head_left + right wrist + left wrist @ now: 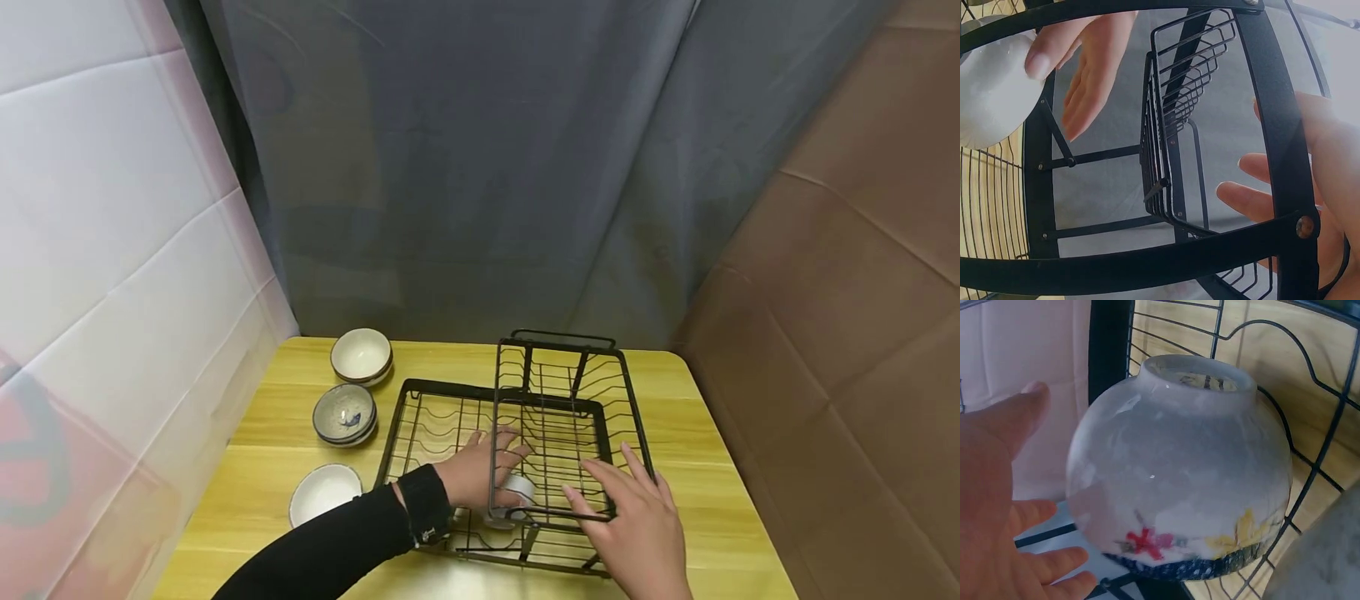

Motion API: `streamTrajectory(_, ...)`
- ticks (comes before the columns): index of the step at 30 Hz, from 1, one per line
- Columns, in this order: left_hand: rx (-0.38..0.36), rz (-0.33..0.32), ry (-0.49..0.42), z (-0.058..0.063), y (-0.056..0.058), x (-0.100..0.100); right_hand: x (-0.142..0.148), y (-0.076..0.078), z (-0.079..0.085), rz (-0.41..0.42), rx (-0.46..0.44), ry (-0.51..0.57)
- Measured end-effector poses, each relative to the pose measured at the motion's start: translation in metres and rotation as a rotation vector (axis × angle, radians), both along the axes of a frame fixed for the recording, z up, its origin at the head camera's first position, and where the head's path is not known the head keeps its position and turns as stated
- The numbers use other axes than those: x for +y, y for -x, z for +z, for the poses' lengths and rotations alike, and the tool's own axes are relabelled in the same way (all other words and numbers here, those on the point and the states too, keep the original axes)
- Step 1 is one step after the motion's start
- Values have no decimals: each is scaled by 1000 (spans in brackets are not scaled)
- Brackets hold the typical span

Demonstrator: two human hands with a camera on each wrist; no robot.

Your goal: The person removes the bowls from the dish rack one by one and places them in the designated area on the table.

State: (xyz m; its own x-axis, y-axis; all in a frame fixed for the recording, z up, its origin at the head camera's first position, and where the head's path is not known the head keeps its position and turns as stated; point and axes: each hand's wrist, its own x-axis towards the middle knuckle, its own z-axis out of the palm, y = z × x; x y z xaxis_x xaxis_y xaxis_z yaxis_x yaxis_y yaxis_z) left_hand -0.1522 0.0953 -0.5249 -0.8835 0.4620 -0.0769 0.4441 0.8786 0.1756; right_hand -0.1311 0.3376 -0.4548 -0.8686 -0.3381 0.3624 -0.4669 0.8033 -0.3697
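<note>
A black two-tier wire dish rack (pixel 450 388) stands on the table. My left hand (pixel 474 477) reaches into its lower tier, under the upper tier, fingers spread. Beside it a white bowl (pixel 1175 450) sits foot up in the wires, with painted red and yellow flowers near its dark blue rim. The left wrist view shows a gap between those fingers and the bowl. At the front right corner of the upper tier (pixel 633 404), my right hand (pixel 639 518) rests by the frame with fingers loosely extended.
Left of the rack are stacked white bowls (pixel 362 354), stacked grey bowls with a blue motif (pixel 343 413), and a white bowl (pixel 324 493) nearest me. Part of another greyish rounded surface (pixel 1322 550) shows beside the flowered bowl. A grey curtain (pixel 480 167) hangs behind the table.
</note>
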Motion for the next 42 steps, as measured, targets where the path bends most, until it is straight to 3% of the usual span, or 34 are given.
streamTrajectory(5, 5, 22, 43, -6, 3, 5, -2, 1, 1, 8, 6, -1)
streamTrajectory(9, -41, -23, 58, -12, 3, 6, -3, 2, 2, 13, -6, 4)
streamTrajectory(14, -93, -67, -4, -16, 3, 6, -4, 4, 3, 10, -8, 0)
streamTrajectory(21, -67, -102, 7, -17, 4, 8, -4, 4, 3, 4, -11, -10)
streamTrajectory(31, -129, -102, -24, 1, -7, 13, -1, 0, 0, -5, -15, -4)
streamTrajectory(37, -233, -130, -104, 7, -6, 10, 0, -1, -1, -9, -12, -2)
streamTrajectory(40, -308, -174, -194, 10, -5, 6, 0, -2, -1, -7, -8, -3)
streamTrajectory(42, -366, -166, -276, 14, -3, 3, 1, -2, 0, -7, -4, -4)
